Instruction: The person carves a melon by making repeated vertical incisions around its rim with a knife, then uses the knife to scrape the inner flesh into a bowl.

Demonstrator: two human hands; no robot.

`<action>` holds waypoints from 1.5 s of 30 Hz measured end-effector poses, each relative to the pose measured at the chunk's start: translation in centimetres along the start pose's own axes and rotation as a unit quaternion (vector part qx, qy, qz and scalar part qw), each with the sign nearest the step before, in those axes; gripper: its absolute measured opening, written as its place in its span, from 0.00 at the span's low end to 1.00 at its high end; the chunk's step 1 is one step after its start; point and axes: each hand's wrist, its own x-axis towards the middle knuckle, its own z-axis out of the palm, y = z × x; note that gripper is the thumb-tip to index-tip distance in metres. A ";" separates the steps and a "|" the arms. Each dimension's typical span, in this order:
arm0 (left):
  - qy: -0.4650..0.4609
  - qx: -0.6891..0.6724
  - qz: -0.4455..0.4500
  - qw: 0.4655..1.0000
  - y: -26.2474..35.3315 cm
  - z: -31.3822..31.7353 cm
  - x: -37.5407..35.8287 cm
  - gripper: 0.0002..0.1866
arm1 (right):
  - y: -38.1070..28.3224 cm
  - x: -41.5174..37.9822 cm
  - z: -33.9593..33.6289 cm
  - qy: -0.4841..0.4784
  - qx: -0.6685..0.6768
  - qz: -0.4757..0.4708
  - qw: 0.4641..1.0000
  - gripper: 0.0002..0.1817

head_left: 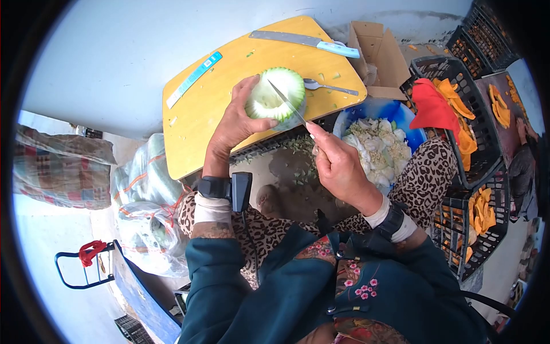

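Note:
A pale green hollowed gourd [291, 83] with a notched rim stands at the front edge of the yellow table [215, 97]. My left hand [238, 117] is wrapped round its left side. In my right hand [338, 163], closed round the handle, is a thin knife [285, 100], its blade reaching over the gourd's opening. The handle is mostly hidden by my fingers. Just right of the gourd lies a spoon [332, 88]. Behind it rests a large knife [298, 40] with a light blue handle, and a blue-and-white packaged strip [193, 80] lies at the left.
A blue basin [409, 117] of pale pulp and seeds is at the right, beside an open cardboard box [381, 57]. Black crates [487, 166] hold orange pieces; a red cloth [432, 109] hangs there. Sacks [63, 166] and a trolley [137, 292] are left. Another person's hand [522, 131] shows far right.

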 end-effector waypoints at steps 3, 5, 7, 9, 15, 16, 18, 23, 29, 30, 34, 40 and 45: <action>0.004 0.000 0.006 1.000 0.0 0.2 0.0 0.57 | 0.2 -0.6 0.2 0.009 0.000 -0.001 1.000 0.29; 0.004 0.005 0.011 1.000 -0.2 0.1 0.0 0.57 | 0.4 -0.9 0.6 0.021 -0.003 -0.013 1.000 0.29; 0.002 0.004 0.010 1.000 0.0 0.2 -0.1 0.57 | 0.7 -1.4 0.8 0.017 -0.006 -0.007 1.000 0.29; 0.003 -0.005 0.005 1.000 0.1 0.2 -0.1 0.58 | 0.9 -1.7 0.9 0.023 -0.007 -0.014 1.000 0.29; 0.006 -0.003 0.009 1.000 -0.2 0.1 -0.1 0.58 | 1.1 -3.1 0.5 0.013 0.007 -0.007 1.000 0.29; 0.007 -0.004 0.005 1.000 -0.2 0.1 -0.1 0.58 | 1.2 -3.8 0.3 -0.002 0.003 0.008 1.000 0.29; 0.007 -0.008 -0.003 1.000 -0.3 0.1 -0.2 0.58 | 1.3 -4.8 -0.3 -0.022 0.002 0.029 0.999 0.29; 0.003 0.005 0.011 1.000 -0.2 0.2 -0.2 0.58 | 1.0 -5.2 -0.7 -0.021 0.012 0.027 0.999 0.29; 0.003 0.005 0.004 1.000 -0.2 0.1 -0.2 0.59 | 0.0 -6.2 -2.9 -0.026 -0.073 0.020 0.997 0.30; 0.001 0.006 0.003 1.000 -0.2 0.1 -0.1 0.59 | 0.1 -6.3 -3.0 -0.012 -0.073 0.026 0.997 0.30; 0.004 0.016 0.007 1.000 -0.3 0.2 -0.1 0.59 | 0.4 -6.1 -2.6 0.033 -0.056 0.060 0.996 0.30; 0.007 0.013 0.002 1.000 0.3 0.3 -0.2 0.60 | 1.9 -4.1 1.0 0.057 -0.038 0.160 0.985 0.33; 0.013 0.011 0.004 1.000 0.5 0.5 -0.2 0.59 | -2.0 -4.2 1.4 -0.080 0.019 0.127 0.989 0.35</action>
